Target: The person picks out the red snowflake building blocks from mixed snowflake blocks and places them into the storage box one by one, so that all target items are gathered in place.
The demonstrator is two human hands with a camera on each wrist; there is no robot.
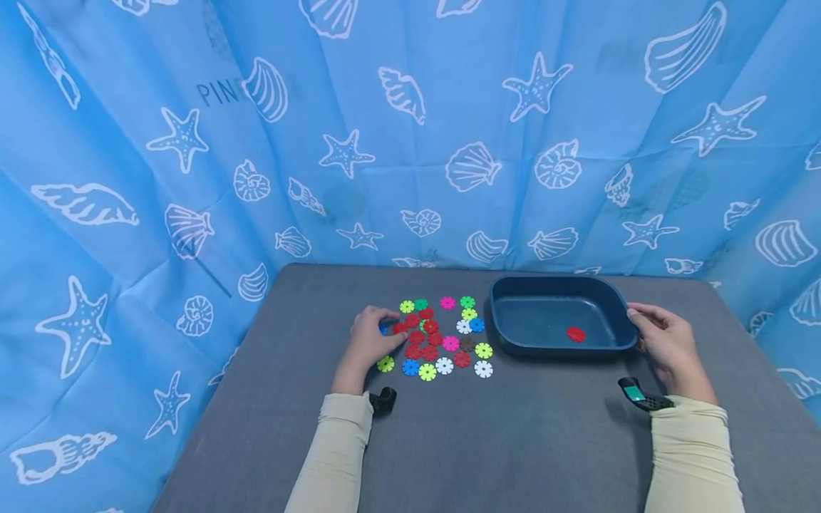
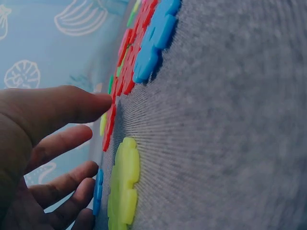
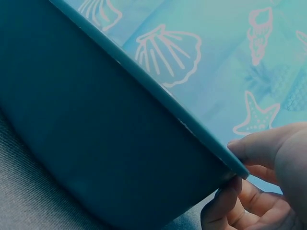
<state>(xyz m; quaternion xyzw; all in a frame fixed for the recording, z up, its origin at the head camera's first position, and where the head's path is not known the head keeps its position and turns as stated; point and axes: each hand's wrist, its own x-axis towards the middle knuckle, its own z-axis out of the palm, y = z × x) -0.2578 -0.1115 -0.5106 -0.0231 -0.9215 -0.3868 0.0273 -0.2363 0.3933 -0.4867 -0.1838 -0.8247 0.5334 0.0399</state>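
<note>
Tray [image 1: 545,350] stands right of the loose discs [image 1: 430,352] on the bench [image 1: 513,442], containing one red disc [image 1: 576,334]. Right hand [image 1: 670,349] pinches the tray's right rim. Left hand [image 1: 370,339], fingers [image 2: 67,138] spread, is at the discs' left edge.

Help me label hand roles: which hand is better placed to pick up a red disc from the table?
Probably the left hand: its fingers are near the red discs, while the right hand holds the tray.
</note>
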